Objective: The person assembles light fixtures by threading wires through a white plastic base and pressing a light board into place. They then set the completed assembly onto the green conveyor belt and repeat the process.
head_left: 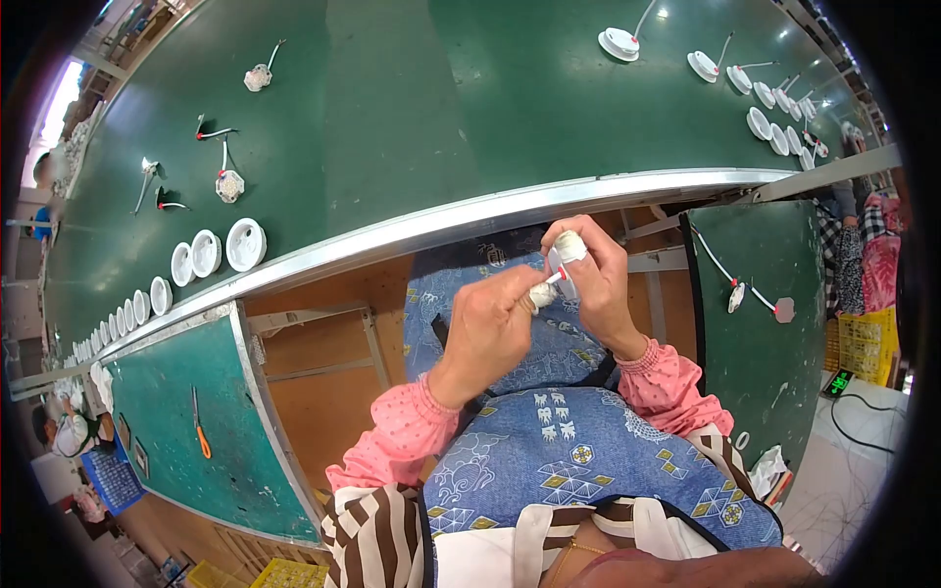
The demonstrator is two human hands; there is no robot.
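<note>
My left hand [487, 323] and my right hand [600, 279] meet above my lap, just below the metal edge of the green conveyor belt [412, 118]. Together they hold a small white part [564, 263] with a red and white wire. White tape covers my right fingertip and my left thumb tip. The left hand pinches the wire end; the right hand grips the white part from the right side.
White round housings [245, 244] line the belt's near left edge, and more [760, 122] sit at the far right. Wired parts [228, 184] lie scattered on the belt. An orange-handled tool [199, 426] rests on the left side table. A wired part [737, 297] lies on the right side table.
</note>
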